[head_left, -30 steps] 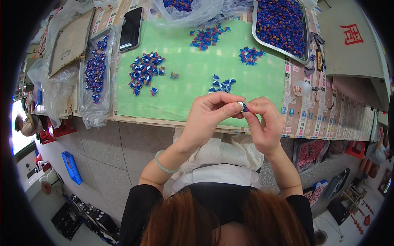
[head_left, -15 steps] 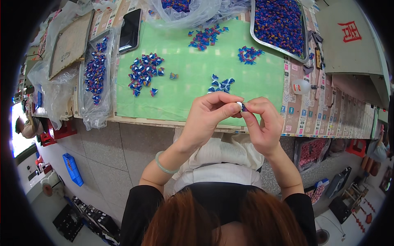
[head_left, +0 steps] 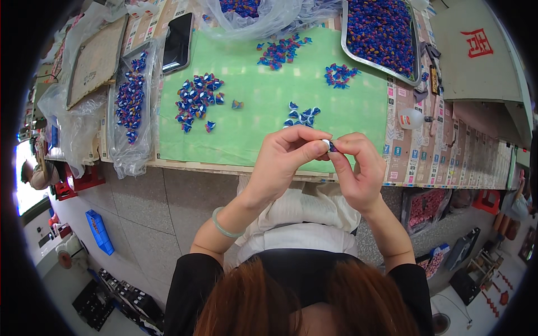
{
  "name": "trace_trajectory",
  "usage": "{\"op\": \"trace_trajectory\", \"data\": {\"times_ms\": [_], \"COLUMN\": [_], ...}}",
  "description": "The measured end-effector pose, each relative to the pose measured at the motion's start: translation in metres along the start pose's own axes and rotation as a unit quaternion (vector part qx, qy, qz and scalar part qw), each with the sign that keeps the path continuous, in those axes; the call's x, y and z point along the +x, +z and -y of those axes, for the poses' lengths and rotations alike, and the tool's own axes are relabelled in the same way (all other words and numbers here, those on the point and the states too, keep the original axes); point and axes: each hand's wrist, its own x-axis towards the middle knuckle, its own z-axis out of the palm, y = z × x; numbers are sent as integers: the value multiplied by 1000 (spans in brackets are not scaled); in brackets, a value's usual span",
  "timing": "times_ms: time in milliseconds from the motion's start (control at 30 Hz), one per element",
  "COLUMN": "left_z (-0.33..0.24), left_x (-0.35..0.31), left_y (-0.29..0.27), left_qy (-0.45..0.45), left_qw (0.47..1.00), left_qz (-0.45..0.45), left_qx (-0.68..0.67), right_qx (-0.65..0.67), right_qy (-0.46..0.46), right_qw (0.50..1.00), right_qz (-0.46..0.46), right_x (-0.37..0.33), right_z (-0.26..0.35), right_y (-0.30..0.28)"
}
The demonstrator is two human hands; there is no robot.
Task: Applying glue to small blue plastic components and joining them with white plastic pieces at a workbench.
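Observation:
Over the near edge of a green sheet (head_left: 258, 143), my two hands meet on one small blue-and-white plastic piece (head_left: 327, 144). My left hand (head_left: 288, 154) pinches its white side between thumb and forefinger. From the other side, the thumb and forefinger of my right hand (head_left: 361, 168) close on its dark end. Just beyond my fingers lies a small group of blue-and-white pieces (head_left: 302, 116). To the left is a larger heap of blue, white and orange pieces (head_left: 196, 98), with a single piece (head_left: 237, 104) beside it. Small blue-and-red parts (head_left: 280, 53) lie farther back.
A metal tray (head_left: 417, 75) full of small blue and red parts stands at the back right. A clear bag (head_left: 246, 28) sits at the back, a phone (head_left: 177, 42) and a plastic-lined tray (head_left: 148, 123) at left. A small white bottle (head_left: 411, 118) lies at right.
Both hands stay almost in place, still gripping the small piece. The heaps on the sheet look the same.

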Motion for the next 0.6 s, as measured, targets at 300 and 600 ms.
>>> {"op": "trace_trajectory", "data": {"times_ms": [300,600], "left_z": [3,-4], "left_x": [-1,-4], "left_y": [5,9], "left_qy": [-6,18], "left_qw": [999,1000], "left_qz": [-29,-10], "left_qx": [-35,-6], "right_qx": [-18,78], "right_qy": [3,74], "right_qw": [999,994], "right_qz": [27,14], "right_x": [6,2], "right_z": [-1,2], "right_y": [-6,-9]}}
